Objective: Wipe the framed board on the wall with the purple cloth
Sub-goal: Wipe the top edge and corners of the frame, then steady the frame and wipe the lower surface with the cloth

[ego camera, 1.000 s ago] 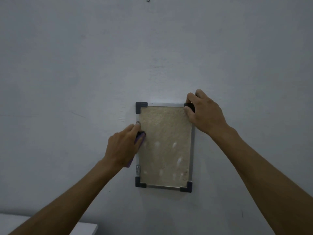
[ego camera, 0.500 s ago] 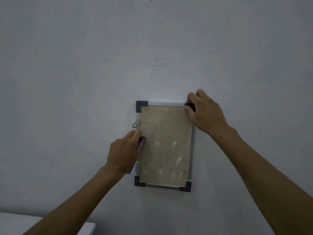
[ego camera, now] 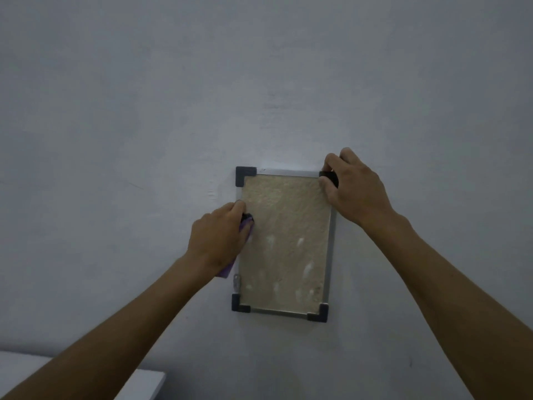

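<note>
- At the far left, low in the view, the corner of a white surface [ego camera: 138,383] shows under the left forearm; it has no part in the work.
- The left hand [ego camera: 217,241] has its fingers curled around the purple cloth [ego camera: 230,262] and presses it on the left edge of the framed board [ego camera: 285,243], about the middle of its height. One end of the cloth hangs out below the hand.
- The board hangs on the grey wall [ego camera: 115,125], with dark corner pieces and a thin metal frame. Pale smudges lie on the lower half of its tan surface.
- To do this step well, I think the hand should keep the cloth flat and move across the surface in overlapping strokes, down toward the smudges, with even pressure.
- The right hand [ego camera: 353,189] grips the upper right corner of the board, fingers bent over the frame. This hold should stay firm, so that the board does not swing or come off its hanging.
- Compared with half a second ago, the left hand is a little higher on the left edge and now covers the small metal hanger there. The right hand has not moved.
</note>
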`<state>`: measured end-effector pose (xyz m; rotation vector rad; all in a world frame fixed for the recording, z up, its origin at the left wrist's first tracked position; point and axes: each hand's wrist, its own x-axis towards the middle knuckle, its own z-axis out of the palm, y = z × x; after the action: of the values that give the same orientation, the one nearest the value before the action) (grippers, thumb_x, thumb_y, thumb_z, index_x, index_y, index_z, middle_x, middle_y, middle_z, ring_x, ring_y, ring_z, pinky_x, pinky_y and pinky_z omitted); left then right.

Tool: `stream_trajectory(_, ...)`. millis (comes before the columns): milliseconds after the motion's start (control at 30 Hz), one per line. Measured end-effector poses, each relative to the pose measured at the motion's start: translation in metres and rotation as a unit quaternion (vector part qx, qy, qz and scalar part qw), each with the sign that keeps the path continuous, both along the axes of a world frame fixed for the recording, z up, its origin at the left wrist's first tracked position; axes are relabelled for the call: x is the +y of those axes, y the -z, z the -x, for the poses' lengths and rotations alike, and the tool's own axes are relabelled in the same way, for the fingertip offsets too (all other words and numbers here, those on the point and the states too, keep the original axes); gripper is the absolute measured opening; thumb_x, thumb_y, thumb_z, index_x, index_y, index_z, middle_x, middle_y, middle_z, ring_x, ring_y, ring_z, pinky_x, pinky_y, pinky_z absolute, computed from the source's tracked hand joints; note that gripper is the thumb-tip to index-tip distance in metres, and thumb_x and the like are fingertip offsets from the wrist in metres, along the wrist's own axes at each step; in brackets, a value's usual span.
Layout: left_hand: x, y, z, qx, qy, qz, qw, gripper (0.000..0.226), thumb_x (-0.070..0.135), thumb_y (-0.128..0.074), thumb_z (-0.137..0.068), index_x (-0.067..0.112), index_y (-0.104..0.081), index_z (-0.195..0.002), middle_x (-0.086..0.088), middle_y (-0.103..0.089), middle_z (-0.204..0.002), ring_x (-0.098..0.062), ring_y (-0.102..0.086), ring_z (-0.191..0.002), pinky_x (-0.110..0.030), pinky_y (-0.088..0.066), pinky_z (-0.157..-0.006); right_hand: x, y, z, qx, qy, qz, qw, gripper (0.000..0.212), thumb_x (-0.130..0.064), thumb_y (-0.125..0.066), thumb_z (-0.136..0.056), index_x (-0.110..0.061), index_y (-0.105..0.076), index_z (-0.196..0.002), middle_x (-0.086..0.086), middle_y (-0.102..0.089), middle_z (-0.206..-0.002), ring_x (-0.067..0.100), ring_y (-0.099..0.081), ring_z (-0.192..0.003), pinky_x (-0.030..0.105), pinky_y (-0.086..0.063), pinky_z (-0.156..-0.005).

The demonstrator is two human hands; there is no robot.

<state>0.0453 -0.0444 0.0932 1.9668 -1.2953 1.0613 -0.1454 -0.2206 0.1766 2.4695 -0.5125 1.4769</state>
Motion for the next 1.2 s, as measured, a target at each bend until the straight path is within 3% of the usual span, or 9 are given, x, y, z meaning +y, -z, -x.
stream_trajectory(200,0.000,-0.006,0.001,0.253,0.072,0.056,0.963,0.024,0.038,-0.068,-0.088,0.018,-0.055,-0.089,0.005,-0.061,-0.080,-0.015,-0.057,-0.072,-0.022,-0.039,-0.059,0.009,0.003,0.008,0.028,0.023,-0.007,0.999,0.020,-0.027,-0.058,-0.097,-0.014,-0.055,-0.111,0.002,-0.048,-0.109,0.022,-0.055,-0.086,0.035,-0.049,-0.064)
stream_trajectory(367,0.011,-0.010,0.017,0.625,0.220,0.106,0.742,0.035,0.033,-0.067,-0.091,0.005,-0.058,-0.110,-0.015,-0.067,-0.092,-0.024,-0.065,-0.073,-0.031,-0.054,-0.057,0.035,0.029,0.018,0.055,0.004,-0.058,0.997,0.053,-0.031,-0.066,-0.092,-0.017,-0.047,-0.140,0.002,-0.044,-0.136,0.020,-0.047,-0.119,0.038,-0.048,-0.098)
stream_trajectory(500,0.017,-0.018,0.042,0.719,0.317,0.164,0.597,0.024,0.027,-0.054,-0.097,0.006,-0.060,-0.106,-0.015,-0.067,-0.089,-0.025,-0.063,-0.078,-0.034,-0.057,-0.066,0.087,0.065,0.005,0.060,-0.181,-0.206,0.960,0.042,-0.046,-0.056,-0.097,-0.030,-0.049,-0.134,-0.010,-0.048,-0.130,0.001,-0.051,-0.105,0.017,-0.046,-0.084)
stream_trajectory(633,0.019,-0.009,0.065,0.683,0.334,0.138,0.635,0.031,0.026,-0.046,-0.103,0.001,-0.061,-0.116,-0.023,-0.068,-0.106,-0.026,-0.066,-0.089,-0.035,-0.057,-0.073,0.113,0.092,-0.019,0.101,-0.217,-0.302,0.923,0.048,-0.059,-0.046,-0.098,-0.028,-0.045,-0.134,-0.005,-0.053,-0.121,0.007,-0.056,-0.101,0.021,-0.052,-0.082)
stream_trajectory(800,0.039,-0.001,0.066,0.710,0.411,0.108,0.561,0.070,0.061,-0.039,-0.099,0.000,-0.070,-0.113,-0.020,-0.074,-0.106,-0.031,-0.073,-0.096,-0.038,-0.061,-0.077,0.110,0.100,-0.020,0.068,-0.182,-0.396,0.897,0.056,-0.063,-0.055,-0.090,-0.024,-0.044,-0.129,-0.003,-0.061,-0.110,0.004,-0.061,-0.086,0.016,-0.046,-0.068)
stream_trajectory(900,0.044,-0.004,0.056,0.698,0.419,0.035,0.580,0.081,0.068,-0.034,-0.097,-0.001,-0.074,-0.109,-0.020,-0.072,-0.110,-0.037,-0.071,-0.101,-0.042,-0.060,-0.086,0.100,0.100,-0.013,0.074,-0.195,-0.410,0.888,0.046,-0.048,-0.066,-0.092,-0.020,-0.049,-0.125,0.002,-0.067,-0.113,0.014,-0.067,-0.093,0.032,-0.058,-0.080)
stream_trajectory(967,0.047,-0.004,0.047,0.664,0.406,0.017,0.628,0.073,0.064,-0.035,-0.099,0.003,-0.074,-0.109,-0.015,-0.074,-0.106,-0.036,-0.073,-0.096,-0.040,-0.061,-0.081,0.097,0.098,-0.011,0.081,-0.201,-0.409,0.887,0.038,-0.042,-0.066,-0.093,-0.019,-0.052,-0.120,0.005,-0.068,-0.110,0.021,-0.069,-0.095,0.043,-0.058,-0.087)
stream_trajectory(1133,0.046,0.018,0.010,0.411,0.281,0.070,0.865,0.019,0.031,-0.057,-0.099,0.016,-0.069,-0.100,-0.005,-0.073,-0.093,-0.015,-0.073,-0.076,-0.031,-0.063,-0.068,0.090,0.085,-0.016,0.016,-0.198,-0.412,0.889,0.030,-0.039,-0.060,-0.098,-0.019,-0.049,-0.118,0.000,-0.065,-0.105,0.012,-0.065,-0.090,0.023,-0.051,-0.070)
stream_trajectory(1200,0.042,0.035,-0.004,0.314,0.216,0.064,0.922,0.013,0.029,-0.063,-0.095,0.020,-0.065,-0.104,0.001,-0.069,-0.098,-0.010,-0.070,-0.075,-0.020,-0.059,-0.064,0.086,0.081,-0.022,-0.010,-0.197,-0.417,0.887,0.025,-0.037,-0.056,-0.101,-0.020,-0.048,-0.117,0.001,-0.065,-0.104,0.013,-0.066,-0.089,0.025,-0.052,-0.070)
